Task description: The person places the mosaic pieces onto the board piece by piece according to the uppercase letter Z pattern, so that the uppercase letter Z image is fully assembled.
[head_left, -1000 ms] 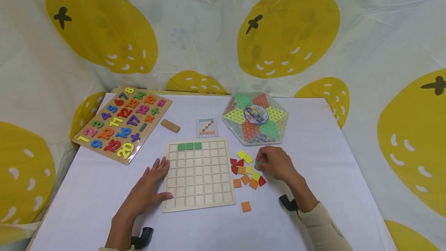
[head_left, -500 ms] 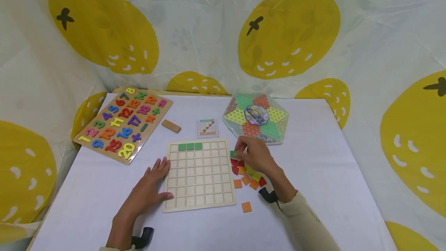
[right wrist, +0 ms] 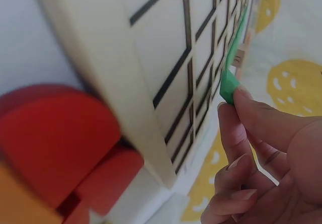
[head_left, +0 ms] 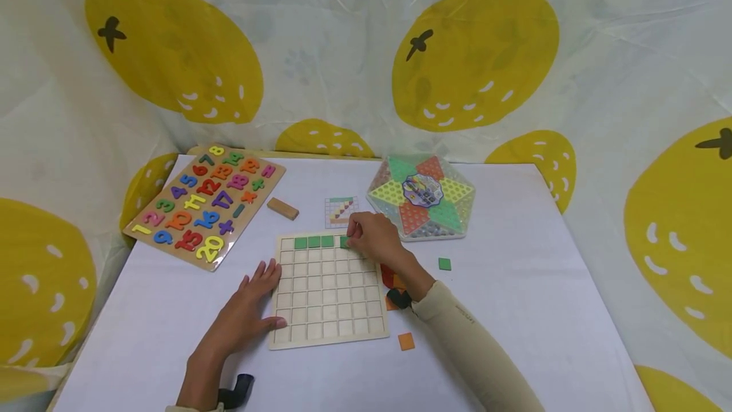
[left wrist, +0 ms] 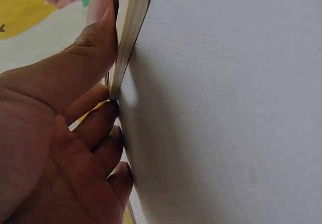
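My right hand (head_left: 379, 240) pinches a green square tile (right wrist: 229, 85) between thumb and fingertips, over the top row of the wooden grid board (head_left: 328, 295). Left of it in that row sit three green tiles (head_left: 314, 242) side by side. In the right wrist view the held tile tilts against the board's face. My left hand (head_left: 251, 302) rests along the board's left edge, fingers extended. Its thumb (left wrist: 95, 27) lies on the board's border in the left wrist view, the other fingertips beside the edge.
Red quarter-round pieces (right wrist: 60, 133) and orange tiles lie right of the board, partly under my right forearm. A green tile (head_left: 444, 264) and an orange tile (head_left: 406, 341) lie apart. Behind are a pattern card (head_left: 337, 208), wooden block (head_left: 283, 208), number board (head_left: 200, 208) and hexagonal game board (head_left: 423, 199).
My right hand has moved left from the loose pieces to the board's top row, carrying the green tile. A lone green tile at right has come into view. My left hand stays put.
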Motion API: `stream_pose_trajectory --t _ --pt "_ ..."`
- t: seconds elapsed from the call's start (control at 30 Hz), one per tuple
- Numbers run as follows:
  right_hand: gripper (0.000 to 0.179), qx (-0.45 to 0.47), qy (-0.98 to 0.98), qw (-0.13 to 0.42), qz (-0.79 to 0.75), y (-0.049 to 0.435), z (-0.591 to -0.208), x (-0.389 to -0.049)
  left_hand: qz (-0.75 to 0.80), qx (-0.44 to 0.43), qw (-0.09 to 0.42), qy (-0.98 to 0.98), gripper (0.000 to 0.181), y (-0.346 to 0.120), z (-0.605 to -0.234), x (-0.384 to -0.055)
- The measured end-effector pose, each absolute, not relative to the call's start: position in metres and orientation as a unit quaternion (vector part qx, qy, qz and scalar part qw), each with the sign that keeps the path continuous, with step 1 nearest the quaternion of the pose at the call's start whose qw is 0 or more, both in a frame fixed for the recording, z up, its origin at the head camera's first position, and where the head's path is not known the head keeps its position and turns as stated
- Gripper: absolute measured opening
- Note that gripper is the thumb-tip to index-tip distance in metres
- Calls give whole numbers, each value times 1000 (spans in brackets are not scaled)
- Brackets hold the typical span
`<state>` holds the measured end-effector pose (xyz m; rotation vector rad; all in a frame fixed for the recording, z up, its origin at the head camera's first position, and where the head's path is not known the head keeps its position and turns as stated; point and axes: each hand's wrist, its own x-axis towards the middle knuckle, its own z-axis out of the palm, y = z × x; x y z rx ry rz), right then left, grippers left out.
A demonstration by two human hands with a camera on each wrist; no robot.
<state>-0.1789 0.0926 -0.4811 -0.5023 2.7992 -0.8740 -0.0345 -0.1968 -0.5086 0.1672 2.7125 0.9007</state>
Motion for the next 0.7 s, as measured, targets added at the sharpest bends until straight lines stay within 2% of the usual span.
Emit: stream_pose_trajectory --t 0.4,0.53,0.7 --pt "20 -174 951 89 -239 72 -490 -192 311 59 134 939 115 -196 -508 -34" --pt "15 -169 950 91 -246 75 -490 -191 311 59 136 939 115 -197 -509 -35" --pt "18 -157 944 94 -273 88 -488 -184 310 59 136 939 115 -197 -510 -35"
